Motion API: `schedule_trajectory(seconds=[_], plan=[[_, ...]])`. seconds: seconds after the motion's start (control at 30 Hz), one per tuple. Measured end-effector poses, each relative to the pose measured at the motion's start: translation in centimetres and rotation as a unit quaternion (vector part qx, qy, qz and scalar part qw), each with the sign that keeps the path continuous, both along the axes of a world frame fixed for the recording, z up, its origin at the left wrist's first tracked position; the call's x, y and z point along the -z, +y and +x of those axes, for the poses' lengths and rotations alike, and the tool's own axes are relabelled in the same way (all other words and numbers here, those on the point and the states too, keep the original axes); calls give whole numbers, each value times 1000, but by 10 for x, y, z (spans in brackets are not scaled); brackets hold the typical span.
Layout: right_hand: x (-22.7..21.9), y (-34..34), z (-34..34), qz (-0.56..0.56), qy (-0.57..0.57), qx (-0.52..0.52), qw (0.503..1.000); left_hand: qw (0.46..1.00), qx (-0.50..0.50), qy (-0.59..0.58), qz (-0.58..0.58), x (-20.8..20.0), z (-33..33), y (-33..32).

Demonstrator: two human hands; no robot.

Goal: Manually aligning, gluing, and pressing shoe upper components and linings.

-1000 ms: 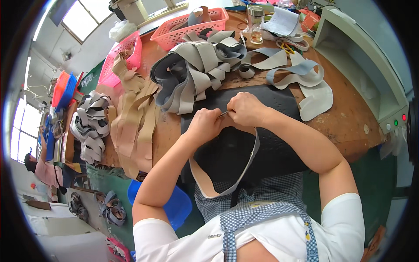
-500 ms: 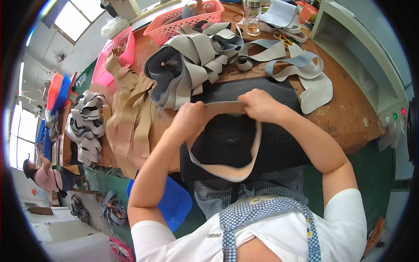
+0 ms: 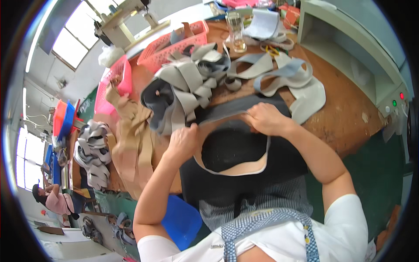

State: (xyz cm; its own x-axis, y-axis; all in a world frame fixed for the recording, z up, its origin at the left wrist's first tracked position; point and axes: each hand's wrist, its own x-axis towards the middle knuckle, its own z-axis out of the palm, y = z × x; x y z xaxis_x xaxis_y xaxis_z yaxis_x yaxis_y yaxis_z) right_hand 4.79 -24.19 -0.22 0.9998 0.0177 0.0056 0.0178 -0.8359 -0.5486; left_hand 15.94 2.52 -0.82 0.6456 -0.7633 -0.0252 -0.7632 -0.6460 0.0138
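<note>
A closed loop of wide fabric band (image 3: pixel 244 168), beige inside with a pale edge, is held over a black mat (image 3: pixel 283 159) at the table's near edge. My left hand (image 3: pixel 183 142) is closed on the upper left of the loop, fingers curled over it. On its upper right, my right hand (image 3: pixel 267 119) pinches the band, the fingertips partly hidden. Between the hands the band runs nearly straight; its lower part hangs in a curve towards me. Beyond the hands lies a heap of grey bands (image 3: pixel 185 78).
Beige bands (image 3: pixel 135 146) drape over the table at left, beside grey-white ones (image 3: pixel 94 153). Pink baskets (image 3: pixel 174 50), a glass bottle (image 3: pixel 236 32) and loose pale straps (image 3: pixel 307 94) lie farther back. A grey machine housing (image 3: pixel 362 65) stands right; a blue bin (image 3: pixel 181 222) sits below.
The whole view has shifted, so the table things sit lower in it. My hands are slightly farther apart, and the band between them looks straighter. Both still hold the loop.
</note>
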Motion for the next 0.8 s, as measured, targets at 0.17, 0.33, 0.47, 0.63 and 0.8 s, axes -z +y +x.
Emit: schedule_trajectory(seconds=[0.17,0.33,0.47,0.63,0.8], plan=[[9,-21,-45,278,75,90,953,988,41,140,-57,-30,-14,-30],[73,-27,-100,501,-125,259,816,989,96,-107,28,-115,75,-94],[67,14,-119,202,-222,178,937,971,-63,-227,52,-214,191,-127],[62,8,-106,191,-200,166,946,899,-324,71,-287,-217,271,-118],[63,15,-100,173,-238,132,947,954,-112,-113,-254,-115,247,-97]])
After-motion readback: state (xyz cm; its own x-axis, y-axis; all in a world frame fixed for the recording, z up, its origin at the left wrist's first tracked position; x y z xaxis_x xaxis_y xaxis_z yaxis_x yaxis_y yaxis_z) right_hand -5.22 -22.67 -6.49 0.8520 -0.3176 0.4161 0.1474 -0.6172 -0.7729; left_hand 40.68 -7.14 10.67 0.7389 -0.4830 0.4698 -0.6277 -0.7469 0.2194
